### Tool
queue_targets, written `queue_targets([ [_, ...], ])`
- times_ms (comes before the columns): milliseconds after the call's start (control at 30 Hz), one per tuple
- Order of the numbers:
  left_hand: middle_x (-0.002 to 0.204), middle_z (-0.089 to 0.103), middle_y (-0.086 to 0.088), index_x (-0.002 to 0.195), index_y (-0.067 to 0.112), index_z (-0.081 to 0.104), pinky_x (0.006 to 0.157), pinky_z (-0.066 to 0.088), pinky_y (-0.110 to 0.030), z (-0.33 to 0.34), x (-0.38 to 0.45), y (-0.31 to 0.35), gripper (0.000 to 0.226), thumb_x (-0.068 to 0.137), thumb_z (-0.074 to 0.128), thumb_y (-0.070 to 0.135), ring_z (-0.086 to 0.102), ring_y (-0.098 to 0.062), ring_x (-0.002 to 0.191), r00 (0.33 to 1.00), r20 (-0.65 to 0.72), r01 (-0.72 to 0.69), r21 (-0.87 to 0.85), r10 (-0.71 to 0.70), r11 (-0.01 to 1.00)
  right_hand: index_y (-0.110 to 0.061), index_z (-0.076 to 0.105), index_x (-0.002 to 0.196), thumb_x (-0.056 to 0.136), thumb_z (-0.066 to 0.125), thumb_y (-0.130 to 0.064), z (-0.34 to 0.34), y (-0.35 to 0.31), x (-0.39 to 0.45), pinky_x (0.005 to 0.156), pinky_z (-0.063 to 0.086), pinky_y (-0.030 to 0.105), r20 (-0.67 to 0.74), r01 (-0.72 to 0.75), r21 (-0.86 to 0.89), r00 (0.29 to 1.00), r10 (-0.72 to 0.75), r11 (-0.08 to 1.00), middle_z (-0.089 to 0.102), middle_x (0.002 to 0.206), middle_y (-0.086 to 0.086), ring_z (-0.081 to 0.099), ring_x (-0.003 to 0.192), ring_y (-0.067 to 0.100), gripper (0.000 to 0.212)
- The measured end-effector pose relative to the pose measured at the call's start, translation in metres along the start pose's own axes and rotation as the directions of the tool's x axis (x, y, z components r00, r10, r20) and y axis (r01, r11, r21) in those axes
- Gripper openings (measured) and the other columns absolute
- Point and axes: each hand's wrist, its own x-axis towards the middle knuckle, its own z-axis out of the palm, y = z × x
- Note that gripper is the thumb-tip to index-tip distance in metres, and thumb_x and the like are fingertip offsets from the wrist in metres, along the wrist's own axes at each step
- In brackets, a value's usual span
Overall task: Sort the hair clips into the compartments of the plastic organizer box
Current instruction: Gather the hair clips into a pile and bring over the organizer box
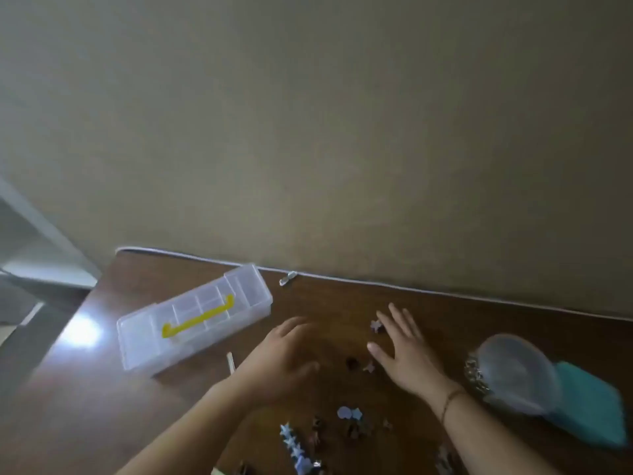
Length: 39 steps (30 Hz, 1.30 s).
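Clear organizer box [191, 320], yellow latch

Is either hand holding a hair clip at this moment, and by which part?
Nothing is held. The right hand lies open and flat on the table; the blurred left hand shows no clip.

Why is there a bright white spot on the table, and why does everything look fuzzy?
Head view: the white spot is light glaring off the shiny table; the left hand and teal cloth smear from motion blur; the wide lens tilts the wall.
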Motion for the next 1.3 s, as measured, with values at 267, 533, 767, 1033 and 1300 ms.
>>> queue_targets([
  [267, 0.165, 0.014, 0.003, 0.153, 0.024, 0.029, 0.118, 0.027, -0.03, 0.006, 0.06, 0.002, 0.071, 0.093, 0.063, 0.036, 0.019, -0.016, 0.15, 0.991, -0.128, 0.018, -0.066, -0.027, 0.998, -0.044, 0.001, 0.152, 0.094, 0.016, -0.067, 0.014, 0.007, 0.006, 0.121, -0.007, 0.039, 0.089, 0.3, -0.261, 0.954, -0.286, 0.918, -0.019, 0.159, -0.016, -0.024, 0.145, 0.009, 0.064],
  [533, 0.16, 0.02, -0.016, 0.153, 0.006, 0.025, 0.122, 0.017, -0.039, 0.013, 0.125, 0.0, 0.072, 0.095, 0.059, 0.033, 0.016, -0.031, 0.15, 0.911, -0.325, 0.227, -0.123, -0.255, 0.966, -0.042, 0.045, 0.137, 0.097, 0.02, -0.061, 0.06, 0.006, -0.053, 0.104, 0.025, 0.038, 0.298, 0.629, -0.362, 0.778, -0.554, 0.688, 0.042, 0.151, -0.008, 0.034, 0.14, 0.019, 0.051],
  [767, 0.151, 0.035, -0.014, 0.147, 0.01, 0.034, 0.119, 0.024, -0.046, 0.034, 0.116, -0.011, 0.062, 0.096, 0.051, 0.041, 0.03, -0.034, 0.14, 0.932, -0.299, 0.238, 0.089, -0.202, 0.967, -0.039, 0.029, 0.149, 0.099, 0.02, -0.06, 0.065, 0.007, -0.07, 0.11, 0.028, 0.04, 0.233, 0.565, -0.302, 0.825, -0.515, 0.768, 0.03, 0.158, -0.008, 0.026, 0.145, 0.019, 0.055],
  [1033, 0.14, 0.05, 0.001, 0.14, 0.023, 0.047, 0.117, 0.029, -0.049, 0.097, -0.013, 0.002, 0.048, 0.098, 0.045, 0.044, 0.039, -0.02, 0.138, 0.971, -0.15, -0.169, 0.107, 0.184, 0.98, -0.044, 0.008, 0.151, 0.091, 0.01, -0.072, 0.045, -0.019, -0.048, 0.121, -0.002, 0.032, -0.036, 0.335, 0.054, 0.942, -0.333, 0.941, -0.012, 0.158, -0.027, -0.022, 0.142, -0.005, 0.066],
  [1300, 0.133, 0.062, 0.002, 0.124, 0.018, 0.064, 0.113, 0.038, -0.031, 0.098, -0.078, -0.019, 0.042, 0.085, 0.052, 0.007, 0.053, -0.013, 0.131, 0.922, -0.2, -0.369, -0.189, 0.332, 0.91, -0.041, 0.012, 0.153, 0.098, 0.016, -0.065, 0.075, -0.039, -0.084, 0.121, -0.008, 0.035, 0.14, 0.434, -0.052, 0.895, -0.423, 0.9, -0.002, 0.16, -0.024, -0.022, 0.143, -0.002, 0.06],
])
